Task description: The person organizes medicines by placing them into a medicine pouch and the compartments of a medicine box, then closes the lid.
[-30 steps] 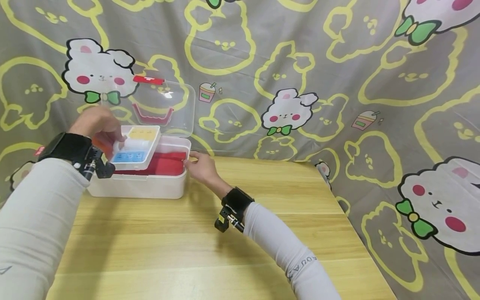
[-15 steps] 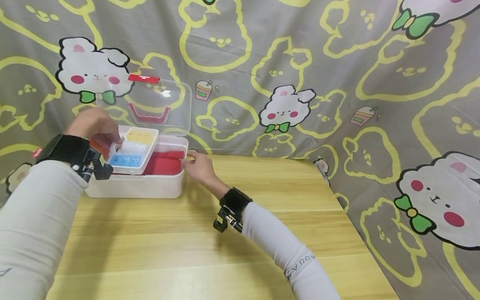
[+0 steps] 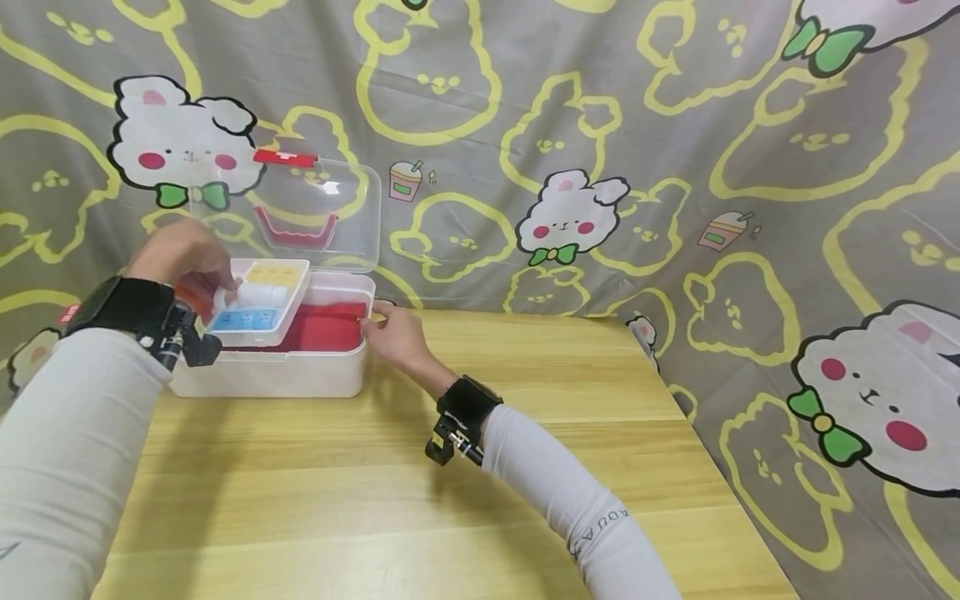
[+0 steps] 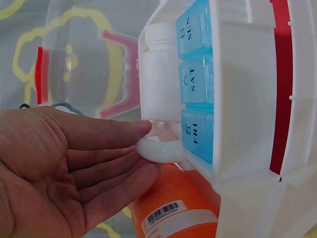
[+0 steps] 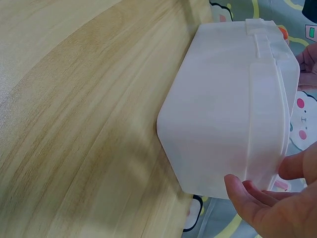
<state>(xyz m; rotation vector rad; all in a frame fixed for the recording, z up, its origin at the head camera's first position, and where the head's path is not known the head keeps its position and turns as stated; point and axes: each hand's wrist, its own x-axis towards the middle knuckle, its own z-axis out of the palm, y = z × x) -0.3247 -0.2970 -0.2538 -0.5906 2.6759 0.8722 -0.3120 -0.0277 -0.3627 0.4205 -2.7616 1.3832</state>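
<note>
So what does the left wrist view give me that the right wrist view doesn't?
Only the left wrist view shows the left hand hooking the tray handle, the blue pill organizer marked SUN, SAT, FRI, a white bottle and an orange bottle. Only the right wrist view shows the right hand at the box's outer wall and the wooden table. Both show the white box.

Both arms wore light grey-white sleeves, right sleeve [image 3: 592, 517] had small dark lettering. Black wrist straps [image 3: 468, 400] carried little black cameras at 6 o'clock.
</note>
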